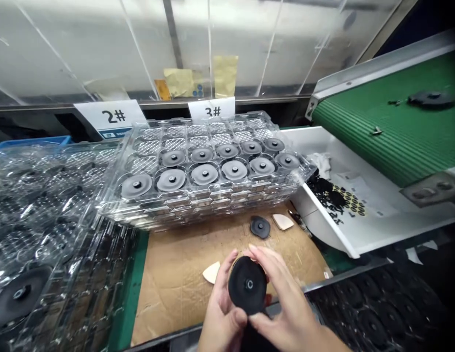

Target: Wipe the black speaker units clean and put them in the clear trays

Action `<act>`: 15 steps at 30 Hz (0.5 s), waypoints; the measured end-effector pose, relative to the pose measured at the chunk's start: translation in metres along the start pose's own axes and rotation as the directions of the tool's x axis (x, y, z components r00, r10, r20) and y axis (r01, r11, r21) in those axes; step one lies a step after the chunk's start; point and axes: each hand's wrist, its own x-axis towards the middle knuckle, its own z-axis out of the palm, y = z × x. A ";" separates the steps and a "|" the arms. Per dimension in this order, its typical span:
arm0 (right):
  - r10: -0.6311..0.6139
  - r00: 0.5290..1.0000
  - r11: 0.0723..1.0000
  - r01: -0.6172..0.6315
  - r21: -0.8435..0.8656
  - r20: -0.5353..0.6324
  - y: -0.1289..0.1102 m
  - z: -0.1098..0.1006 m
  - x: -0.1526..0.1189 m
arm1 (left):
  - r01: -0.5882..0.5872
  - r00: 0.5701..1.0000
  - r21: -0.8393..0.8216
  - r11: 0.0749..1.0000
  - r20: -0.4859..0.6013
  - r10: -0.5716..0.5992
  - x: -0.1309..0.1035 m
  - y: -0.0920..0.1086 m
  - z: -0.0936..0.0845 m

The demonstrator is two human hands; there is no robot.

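Note:
Between my two hands is a round black disc-shaped part (247,285) with a small metal hub at its centre, its face turned up toward me. My left hand (224,313) grips it along the left edge, thumb at the bottom. My right hand (282,298) closes round the right edge, with its thumb also low on the rim. Beyond them a similar dark part (260,227) lies on the cardboard sheet (176,278). Two cream-coloured, rounded triangular pieces lie there too: one piece (212,272) beside my left hand, another piece (283,221) farther right.
Stacked clear plastic trays (209,190) hold several dark discs behind the cardboard. More clear trays (58,205) stand at left. On the right, a white bin (330,234) holds small black parts below a green conveyor belt (392,117). Dark trays (377,308) sit lower right.

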 end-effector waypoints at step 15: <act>0.066 0.984 0.965 -0.106 0.241 0.168 0.005 -0.003 -0.003 | 0.140 0.988 0.026 0.990 -0.077 -0.137 -0.013 -0.004 -0.028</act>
